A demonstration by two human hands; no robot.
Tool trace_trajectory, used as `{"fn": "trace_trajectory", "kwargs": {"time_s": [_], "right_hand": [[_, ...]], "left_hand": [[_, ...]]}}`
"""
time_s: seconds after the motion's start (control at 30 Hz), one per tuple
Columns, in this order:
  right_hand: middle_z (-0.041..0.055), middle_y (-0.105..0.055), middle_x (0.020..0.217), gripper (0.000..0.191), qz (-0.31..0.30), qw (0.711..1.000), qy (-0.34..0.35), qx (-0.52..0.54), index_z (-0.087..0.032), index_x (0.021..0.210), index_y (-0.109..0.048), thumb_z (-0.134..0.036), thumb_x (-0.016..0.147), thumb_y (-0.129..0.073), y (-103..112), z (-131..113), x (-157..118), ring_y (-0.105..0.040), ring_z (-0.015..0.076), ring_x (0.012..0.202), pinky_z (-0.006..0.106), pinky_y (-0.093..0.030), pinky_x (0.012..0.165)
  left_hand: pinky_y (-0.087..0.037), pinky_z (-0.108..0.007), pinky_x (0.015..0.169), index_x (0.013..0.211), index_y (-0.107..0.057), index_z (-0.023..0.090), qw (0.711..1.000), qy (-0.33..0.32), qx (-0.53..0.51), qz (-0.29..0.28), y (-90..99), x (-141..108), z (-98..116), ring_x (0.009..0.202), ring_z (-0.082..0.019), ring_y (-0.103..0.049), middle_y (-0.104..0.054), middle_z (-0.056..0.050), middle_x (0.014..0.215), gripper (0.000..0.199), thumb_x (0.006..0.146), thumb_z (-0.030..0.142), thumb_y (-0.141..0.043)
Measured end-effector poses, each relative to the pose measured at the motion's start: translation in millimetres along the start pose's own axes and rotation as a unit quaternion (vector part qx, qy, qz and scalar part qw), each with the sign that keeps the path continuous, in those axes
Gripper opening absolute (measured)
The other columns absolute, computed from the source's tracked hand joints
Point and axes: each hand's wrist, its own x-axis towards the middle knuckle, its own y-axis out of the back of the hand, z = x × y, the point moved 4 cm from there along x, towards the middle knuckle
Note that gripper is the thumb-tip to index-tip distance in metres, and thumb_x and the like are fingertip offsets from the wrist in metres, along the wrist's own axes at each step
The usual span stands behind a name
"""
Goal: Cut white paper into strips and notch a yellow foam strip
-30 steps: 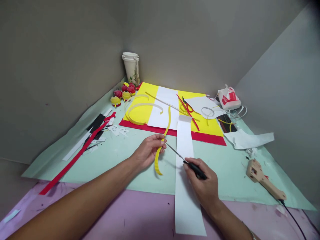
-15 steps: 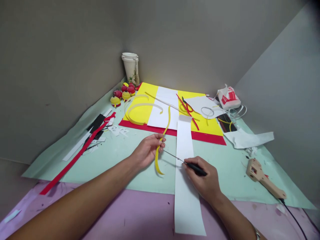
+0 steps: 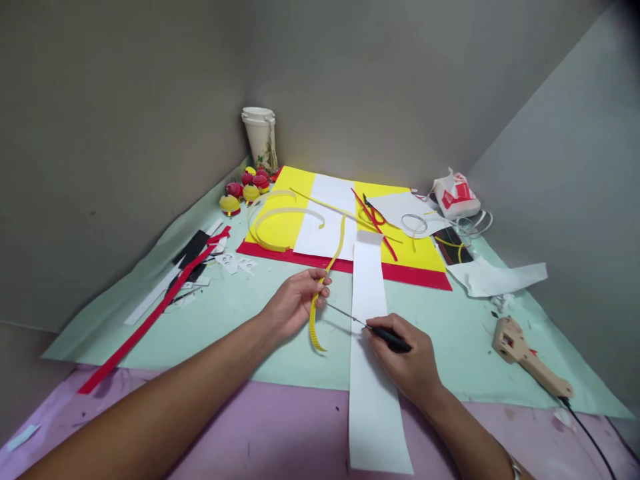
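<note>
My left hand (image 3: 296,301) pinches a narrow yellow ridged strip (image 3: 315,331) above the green mat. One end of the strip curls down below my fingers; the other reaches up over the yellow and white sheets. In my right hand (image 3: 407,353) is a black-handled tool (image 3: 391,339) with a thin metal shaft. Its tip lies close to my left fingertips and the strip; whether they touch I cannot tell. Beneath the shaft and partly under my right hand runs a long white paper strip (image 3: 369,287), curled at its far end.
A beige glue gun (image 3: 531,360) with a cable lies right. Scissors (image 3: 373,212) and thin strips rest on yellow sheets (image 3: 425,257). Long red strip (image 3: 150,320) and black scraps lie left. A white cup (image 3: 260,140), small red and yellow pieces (image 3: 230,204) and a tissue pack (image 3: 456,193) stand behind.
The upper end of the yellow strip has swung slightly to the right. Both hands keep nearly the same place and hold.
</note>
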Motion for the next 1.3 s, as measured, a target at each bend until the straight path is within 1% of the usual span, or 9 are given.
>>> {"fn": "trace_trajectory", "kwargs": {"time_s": [0.2,0.5,0.77,0.97,1.3], "right_hand": [[0.0012,-0.070,0.076,0.005,0.000,1.000,-0.014,0.003,-0.021,0.086,-0.068,-0.020,0.082,-0.066,-0.3,-0.2,0.1,-0.064,0.0159,0.067,0.025,-0.049,0.062],[0.0009,-0.071,0.076,0.004,-0.008,1.000,-0.016,0.001,-0.021,0.086,-0.068,-0.021,0.082,-0.066,-0.8,1.4,0.1,-0.064,0.0160,0.068,0.026,-0.049,0.063],[0.0011,-0.072,0.077,0.004,-0.017,0.999,-0.029,0.005,-0.022,0.085,-0.069,-0.021,0.081,-0.067,-1.3,1.9,0.2,-0.066,0.0168,0.070,0.026,-0.050,0.064],[0.0010,-0.071,0.075,0.004,-0.001,1.000,-0.024,0.007,-0.022,0.085,-0.069,-0.022,0.082,-0.066,-0.2,0.7,0.0,-0.065,0.0163,0.067,0.025,-0.050,0.063],[0.0022,-0.072,0.077,0.005,-0.010,0.999,-0.030,0.001,-0.022,0.085,-0.069,-0.023,0.081,-0.065,-0.4,0.6,0.6,-0.067,0.0185,0.070,0.028,-0.051,0.064]], "left_hand": [[-0.044,-0.014,0.049,0.087,-0.059,0.010,1.000,-0.001,-0.001,-0.008,-0.1,0.6,-0.3,0.061,-0.008,-0.055,-0.058,-0.006,0.083,0.025,0.068,-0.005,-0.053],[-0.044,-0.015,0.049,0.087,-0.059,0.010,1.000,-0.004,0.001,-0.004,0.5,-0.2,0.2,0.061,-0.008,-0.055,-0.058,-0.006,0.082,0.025,0.067,-0.005,-0.054],[-0.041,-0.013,0.045,0.086,-0.058,0.010,1.000,-0.001,0.003,-0.004,-1.3,-0.6,0.0,0.060,-0.007,-0.054,-0.057,-0.005,0.082,0.024,0.068,-0.005,-0.053],[-0.045,-0.015,0.050,0.086,-0.059,0.010,1.000,-0.002,-0.001,-0.009,-0.4,0.4,-0.1,0.061,-0.008,-0.054,-0.057,-0.006,0.083,0.024,0.068,-0.005,-0.053],[-0.046,-0.017,0.052,0.084,-0.060,0.010,1.000,-0.002,-0.011,-0.015,0.2,0.5,-0.4,0.062,-0.009,-0.055,-0.058,-0.006,0.082,0.020,0.070,-0.002,-0.053]]}}
